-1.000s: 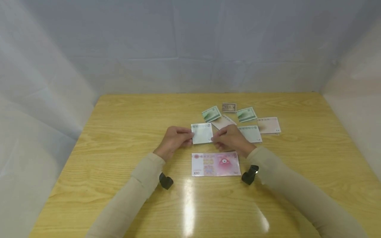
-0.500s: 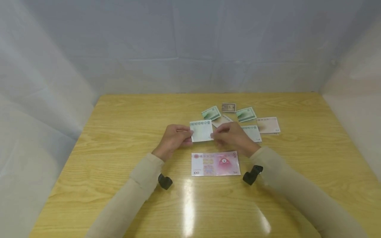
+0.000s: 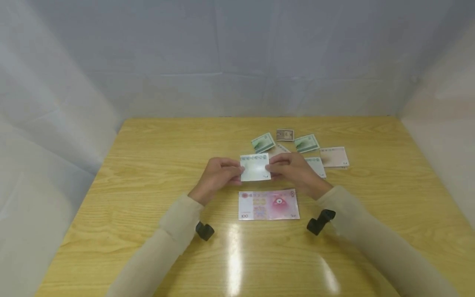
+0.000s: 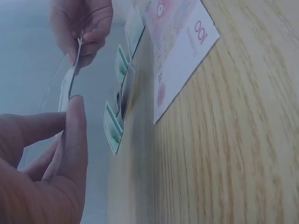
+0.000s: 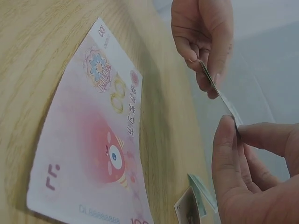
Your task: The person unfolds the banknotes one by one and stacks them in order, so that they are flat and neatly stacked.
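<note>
Folded green note (image 3: 255,167) above the pink note (image 3: 269,204): left hand (image 3: 217,175) and right hand (image 3: 297,171) pinch opposite edges. Thin, limp; probably best held by edges.

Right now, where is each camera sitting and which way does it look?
Head: sits up high, looks forward and down at the table; both sleeves, left hand and right hand show.
Left wrist: sits low by the left hand, looks across to the right hand.
Right wrist: sits low by the right hand, looks across to the left hand.
All share the folded green note and the pink 100 note.
</note>
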Motion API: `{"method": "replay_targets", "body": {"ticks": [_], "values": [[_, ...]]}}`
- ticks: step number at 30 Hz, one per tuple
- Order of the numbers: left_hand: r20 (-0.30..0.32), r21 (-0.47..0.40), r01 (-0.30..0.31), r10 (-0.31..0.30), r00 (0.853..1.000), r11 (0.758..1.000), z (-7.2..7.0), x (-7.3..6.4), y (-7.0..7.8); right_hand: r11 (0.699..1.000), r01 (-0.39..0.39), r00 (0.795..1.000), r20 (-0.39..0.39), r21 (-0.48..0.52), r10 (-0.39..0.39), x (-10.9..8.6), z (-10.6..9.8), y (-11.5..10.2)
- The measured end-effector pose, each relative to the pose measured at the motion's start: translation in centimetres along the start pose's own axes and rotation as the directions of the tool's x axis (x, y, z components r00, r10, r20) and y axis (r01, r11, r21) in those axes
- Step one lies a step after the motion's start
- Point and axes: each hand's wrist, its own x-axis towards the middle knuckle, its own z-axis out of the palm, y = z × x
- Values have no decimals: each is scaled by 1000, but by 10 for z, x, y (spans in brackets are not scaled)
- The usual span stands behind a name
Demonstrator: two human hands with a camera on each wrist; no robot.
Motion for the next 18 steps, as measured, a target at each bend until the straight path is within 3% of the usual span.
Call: {"method": "replay_targets", "body": {"ticks": [4, 7, 14, 18], "values": [[-31, 64, -69, 71, 997, 996, 3, -1, -3, 1000, -1, 1000, -3, 5, 1, -6, -2, -1], [-57, 158, -135, 146, 988, 978, 6, -3, -4, 1000, 3, 1000, 5, 19, -3, -10, -2, -3], [-54, 382, -245, 286, 957, 891, 16, -9, -1, 1000, 22, 1000, 7, 15, -22, -17, -3, -5], [-33, 427, -274, 318, 947, 862, 21, -12, 2, 999, 21, 1000, 13, 28, -21, -20, -1, -7]]}}
